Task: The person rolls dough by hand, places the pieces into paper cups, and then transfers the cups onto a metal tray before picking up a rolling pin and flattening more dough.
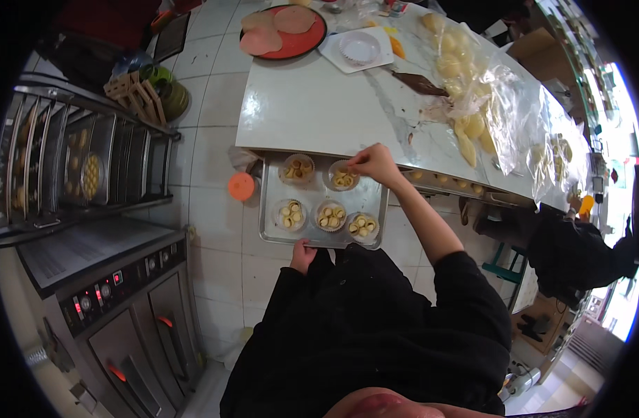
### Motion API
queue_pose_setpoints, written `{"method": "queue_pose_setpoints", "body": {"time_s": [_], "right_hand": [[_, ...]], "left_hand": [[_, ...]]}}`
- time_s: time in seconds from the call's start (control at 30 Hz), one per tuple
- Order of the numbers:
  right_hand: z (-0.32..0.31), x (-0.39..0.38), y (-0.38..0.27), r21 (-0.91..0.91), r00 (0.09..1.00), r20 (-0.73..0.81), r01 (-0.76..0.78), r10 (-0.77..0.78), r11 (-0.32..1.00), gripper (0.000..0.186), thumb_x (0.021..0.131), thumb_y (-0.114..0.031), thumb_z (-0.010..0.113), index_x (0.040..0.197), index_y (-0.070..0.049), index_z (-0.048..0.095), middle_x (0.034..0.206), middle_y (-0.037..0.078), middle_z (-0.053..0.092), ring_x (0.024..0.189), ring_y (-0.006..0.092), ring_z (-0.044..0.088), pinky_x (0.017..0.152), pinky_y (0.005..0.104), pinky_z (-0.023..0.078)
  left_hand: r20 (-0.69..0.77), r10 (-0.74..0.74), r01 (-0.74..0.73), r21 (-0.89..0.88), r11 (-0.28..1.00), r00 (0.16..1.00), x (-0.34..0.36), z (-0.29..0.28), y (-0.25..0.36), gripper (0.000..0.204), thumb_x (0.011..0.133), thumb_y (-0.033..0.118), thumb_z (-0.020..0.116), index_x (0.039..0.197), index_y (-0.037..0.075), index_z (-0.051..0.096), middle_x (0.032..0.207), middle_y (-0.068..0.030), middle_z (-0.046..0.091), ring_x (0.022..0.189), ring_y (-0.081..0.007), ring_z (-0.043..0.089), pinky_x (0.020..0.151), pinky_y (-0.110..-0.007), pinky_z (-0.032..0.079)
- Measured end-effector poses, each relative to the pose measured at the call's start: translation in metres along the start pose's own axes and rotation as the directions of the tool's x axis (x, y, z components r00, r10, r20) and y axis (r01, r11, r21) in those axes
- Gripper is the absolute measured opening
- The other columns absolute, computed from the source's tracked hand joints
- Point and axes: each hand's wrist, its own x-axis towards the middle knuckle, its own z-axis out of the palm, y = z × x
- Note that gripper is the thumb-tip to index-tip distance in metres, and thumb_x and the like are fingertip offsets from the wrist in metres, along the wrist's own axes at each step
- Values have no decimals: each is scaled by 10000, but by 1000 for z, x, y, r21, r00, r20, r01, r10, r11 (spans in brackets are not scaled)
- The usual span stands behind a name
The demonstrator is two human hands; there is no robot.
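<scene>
Head cam: left fisheye, head-worn, looking steeply down.
Near range over the tray (316, 193), facing out across the worktable (312, 104); wide field, lines bow toward rim.

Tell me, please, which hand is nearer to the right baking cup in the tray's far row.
Right. The right hand is at the rim of that baking cup; the left hand is farther off, at the near edge of the metal tray.

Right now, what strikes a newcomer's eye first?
First, the metal tray at centre, with five cups of pale pieces, left hand at its near rim, right hand at the far right cup. Then the red round tray with pink discs, at the far left corner of the table.
</scene>
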Motion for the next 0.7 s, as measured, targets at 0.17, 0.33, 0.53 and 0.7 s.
{"method": "queue_pose_setpoints", "body": {"time_s": [0.17,0.33,0.53,0.7], "right_hand": [[50,-14,85,544,970,154,-243,189,803,189,664,-27,709,822,68,665,752,115,659,667,151,628,627,252,520],[101,14,154,32,923,-364,-120,123,992,142,658,-42,683,799,-27,684,748,77,670,659,122,629,619,266,511],[126,59,156,-232,787,-576,102,-221,967,191,656,-21,551,792,-68,677,746,124,657,665,270,642,616,326,514],[131,61,158,-238,864,-476,51,-163,970,175,683,-29,543,796,-61,672,798,136,651,726,300,635,665,354,514]], "left_hand": [[292,-467,298,-952,-62,835,23,14,-36,178,745,8,471,922,3,488,1018,-131,560,1012,-296,518,936,-433,388],[265,-503,291,-956,-27,823,18,16,-22,217,752,23,468,965,-13,486,1076,-148,553,1056,-303,502,964,-430,361],[284,-482,307,-951,-34,829,19,14,-17,119,756,9,483,874,4,493,972,-133,569,979,-294,536,921,-434,404],[252,-445,295,-955,29,860,18,14,-30,93,761,13,481,853,12,490,954,-125,568,977,-288,535,927,-434,393]]}}
